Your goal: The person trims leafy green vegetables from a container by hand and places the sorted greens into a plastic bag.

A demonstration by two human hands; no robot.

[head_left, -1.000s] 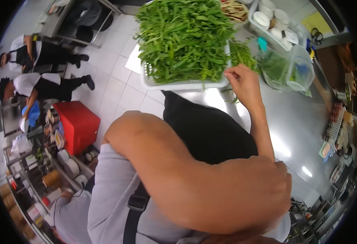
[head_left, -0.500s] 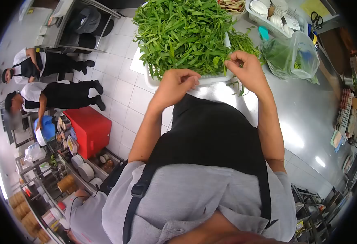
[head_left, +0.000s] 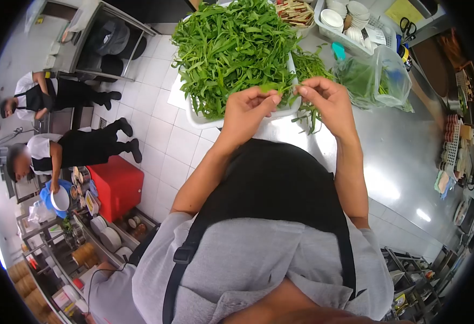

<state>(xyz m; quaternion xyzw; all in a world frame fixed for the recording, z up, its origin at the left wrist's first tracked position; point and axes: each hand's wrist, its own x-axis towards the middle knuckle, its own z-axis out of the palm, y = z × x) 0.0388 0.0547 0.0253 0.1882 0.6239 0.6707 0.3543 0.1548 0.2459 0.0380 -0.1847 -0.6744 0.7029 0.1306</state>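
Note:
A heap of long-leaved greens (head_left: 231,56), which look like water spinach, fills a white plastic tray (head_left: 288,112). Over the tray's near edge my left hand (head_left: 250,112) pinches a green sprig (head_left: 271,86) between thumb and fingers. My right hand (head_left: 327,102) is closed in a pinch at the sprig's other end, with the two hands close together. Loose green stems (head_left: 308,114) lie on the steel table just left of my right hand, partly beneath it.
A clear plastic bag of greens (head_left: 374,81) lies right of the tray on the steel table (head_left: 356,156). Behind stand a basket of white dishes (head_left: 350,38) and scissors (head_left: 407,28). Two people in black aprons stand at left, near a red box (head_left: 115,186).
My left hand has moved up and right, my right hand slightly down, and they now meet at a sprig. The view has shifted slightly. One person at left now tilts a white bowl.

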